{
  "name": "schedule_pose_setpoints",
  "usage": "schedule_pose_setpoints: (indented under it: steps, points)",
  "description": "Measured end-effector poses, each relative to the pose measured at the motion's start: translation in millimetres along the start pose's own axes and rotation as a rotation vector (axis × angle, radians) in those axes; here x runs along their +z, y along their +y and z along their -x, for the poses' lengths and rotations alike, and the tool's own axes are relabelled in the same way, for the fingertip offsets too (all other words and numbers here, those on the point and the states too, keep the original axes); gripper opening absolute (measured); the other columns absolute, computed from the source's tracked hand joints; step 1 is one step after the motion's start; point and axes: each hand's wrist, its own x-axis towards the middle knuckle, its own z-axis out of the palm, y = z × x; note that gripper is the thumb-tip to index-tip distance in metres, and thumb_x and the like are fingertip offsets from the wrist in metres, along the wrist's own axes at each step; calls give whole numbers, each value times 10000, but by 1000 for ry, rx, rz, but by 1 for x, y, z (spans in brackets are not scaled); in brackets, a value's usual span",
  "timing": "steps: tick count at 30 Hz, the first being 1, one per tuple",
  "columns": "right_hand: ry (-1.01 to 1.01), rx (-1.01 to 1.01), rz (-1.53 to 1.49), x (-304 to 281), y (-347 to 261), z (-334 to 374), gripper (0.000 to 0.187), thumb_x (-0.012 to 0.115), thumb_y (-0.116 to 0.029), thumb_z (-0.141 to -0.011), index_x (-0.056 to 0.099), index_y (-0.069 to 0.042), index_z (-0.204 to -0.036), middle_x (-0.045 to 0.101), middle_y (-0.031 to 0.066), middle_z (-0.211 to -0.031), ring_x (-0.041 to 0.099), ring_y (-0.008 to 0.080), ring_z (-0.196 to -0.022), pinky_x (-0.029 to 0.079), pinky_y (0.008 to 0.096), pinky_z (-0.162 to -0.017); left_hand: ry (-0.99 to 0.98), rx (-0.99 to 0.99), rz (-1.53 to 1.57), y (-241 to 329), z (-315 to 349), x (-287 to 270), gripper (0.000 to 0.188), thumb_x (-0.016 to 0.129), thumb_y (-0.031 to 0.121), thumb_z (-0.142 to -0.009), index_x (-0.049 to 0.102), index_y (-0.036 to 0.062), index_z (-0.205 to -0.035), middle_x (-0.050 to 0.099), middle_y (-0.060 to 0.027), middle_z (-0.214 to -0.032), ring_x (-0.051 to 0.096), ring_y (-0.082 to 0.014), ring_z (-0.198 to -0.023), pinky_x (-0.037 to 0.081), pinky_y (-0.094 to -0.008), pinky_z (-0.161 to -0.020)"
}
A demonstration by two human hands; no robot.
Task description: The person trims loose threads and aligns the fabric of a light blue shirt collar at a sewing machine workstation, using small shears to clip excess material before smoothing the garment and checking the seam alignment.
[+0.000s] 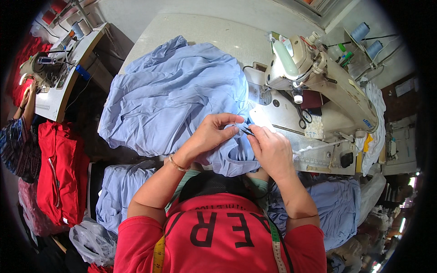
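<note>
A large light blue cloth point(177, 86) lies bunched across the sewing table, its near part hanging over the front edge toward my lap. My left hand point(211, 132) pinches a small fold of this cloth between thumb and fingers, just left of the sewing machine's needle area. Close beside it, my right hand point(274, 148) is closed around a small dark pointed tool point(246, 131) with two narrow tips, which point at the pinched fold. Most of the tool is hidden in the palm, so its exact kind is unclear. The machine's lamp lights the cloth beyond my fingers.
At the right stands a sewing machine point(337, 86), with dark-handled scissors point(304, 117) on its bed. Blue thread cones point(360, 32) are behind it. More blue cloth point(318, 204) is piled at my right. A red garment bundle point(61, 173) and another person's arm point(28, 102) are at left.
</note>
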Motion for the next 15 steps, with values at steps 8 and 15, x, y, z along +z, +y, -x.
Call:
schedule_pose_setpoints:
  steps: [8,15]
  points:
    - [6,1,171,10,-8,4,202,607,-185,-803,582,-85,-977,585,77,-771,578,268,-617,455,366,-575,23,-38,-62,0,-1,1,257,625,38,-820,621,-9,-1072,619,21,-900,518,-32,-803,441,-191,-710]
    - [67,119,-389,28,8,1,197,619,-188,-802,596,-65,-954,620,83,-744,618,259,-646,466,356,-565,5,14,-4,-9,-2,-4,226,625,53,-833,623,-22,-1046,623,8,-883,523,-31,-759,442,-182,-674]
